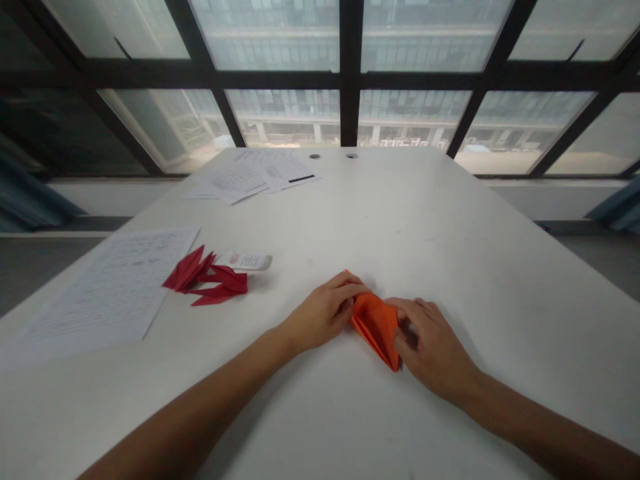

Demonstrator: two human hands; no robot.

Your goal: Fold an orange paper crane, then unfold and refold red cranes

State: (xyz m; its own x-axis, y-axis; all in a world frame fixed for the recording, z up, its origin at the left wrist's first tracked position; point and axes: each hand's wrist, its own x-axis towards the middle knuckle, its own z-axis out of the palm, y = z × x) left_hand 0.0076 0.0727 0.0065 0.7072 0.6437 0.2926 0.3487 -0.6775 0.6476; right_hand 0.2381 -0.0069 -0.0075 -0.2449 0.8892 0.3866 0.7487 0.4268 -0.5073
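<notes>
A piece of folded orange paper (376, 320) lies on the white table between my two hands, one layer of it bulging up. My left hand (327, 310) grips its upper left end, with the fingers over the top edge and the thumb tucked under them. At the right side, my right hand (430, 340) holds the edge of the paper between curled fingers and thumb. Parts of the paper beneath the fingers are hidden. Left of my hands lie red folded paper pieces (220, 285) with pointed ends.
Behind the red pieces rests a white object with printed marks (245, 260), perhaps a remote or packet. A written sheet (110, 287) lies at the left, and several papers (250, 175) sit at the table's far end. Dark-framed windows (350, 80) stand beyond the table (500, 267).
</notes>
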